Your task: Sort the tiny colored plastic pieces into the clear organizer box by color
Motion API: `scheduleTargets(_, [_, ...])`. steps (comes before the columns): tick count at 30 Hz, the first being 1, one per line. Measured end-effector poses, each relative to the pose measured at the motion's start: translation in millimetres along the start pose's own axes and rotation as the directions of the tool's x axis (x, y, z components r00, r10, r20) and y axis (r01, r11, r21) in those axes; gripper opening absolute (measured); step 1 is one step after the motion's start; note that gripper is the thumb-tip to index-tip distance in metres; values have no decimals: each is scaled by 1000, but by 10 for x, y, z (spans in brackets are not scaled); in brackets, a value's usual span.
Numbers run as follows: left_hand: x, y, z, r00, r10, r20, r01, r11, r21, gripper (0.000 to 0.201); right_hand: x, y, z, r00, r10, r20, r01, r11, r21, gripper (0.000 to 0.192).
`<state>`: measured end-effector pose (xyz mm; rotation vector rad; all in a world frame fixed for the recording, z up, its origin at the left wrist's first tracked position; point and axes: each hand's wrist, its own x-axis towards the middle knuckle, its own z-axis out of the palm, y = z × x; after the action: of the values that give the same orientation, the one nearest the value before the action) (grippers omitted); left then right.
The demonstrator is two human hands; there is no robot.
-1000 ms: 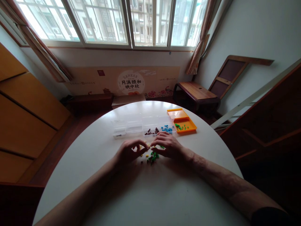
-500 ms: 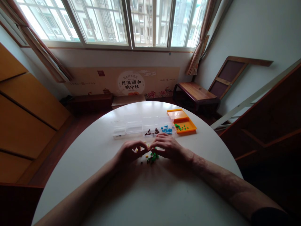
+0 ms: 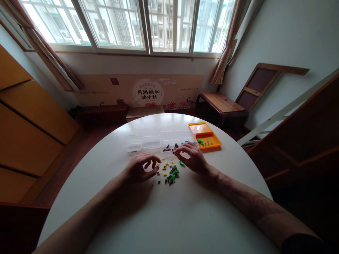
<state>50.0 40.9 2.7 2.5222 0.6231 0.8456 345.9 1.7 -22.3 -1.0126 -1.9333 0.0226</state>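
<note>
Beads [image 3: 171, 173], tiny, defy counting; whether curled left hand [image 3: 139, 168] or right hand [image 3: 192, 158] pinches one, I cannot tell. Both hands have parted since earlier.

Round white worktop [image 3: 159, 218]. Loose pile of small beads [image 3: 171, 173], green, yellow and dark, between two bare hands. Left hand [image 3: 139, 168]: fingers curled, just left of the pile. Right hand [image 3: 192, 158]: fingertips bunched near the clear compartment box [image 3: 159, 141], which holds dark and blue pieces. Orange tray [image 3: 205, 139] with green pieces, just right of the box.
</note>
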Motion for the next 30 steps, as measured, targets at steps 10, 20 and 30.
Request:
scheduleTargets(10, [-10, -2, -145, 972, -42, 232, 62, 995, -81, 20, -39, 109, -13, 972, 203, -119, -216, 970, -109, 7])
scheduleTargets(20, [-29, -46, -94, 966, -22, 259, 26, 1000, -11, 14, -31, 70, -42, 957, 282, -65, -289, 942, -171, 7])
scheduleTargets(30, [-25, -61, -6, 989, -1, 151, 5, 1000, -27, 9, -8, 22, -50, 966, 253, -60, -259, 957, -130, 7])
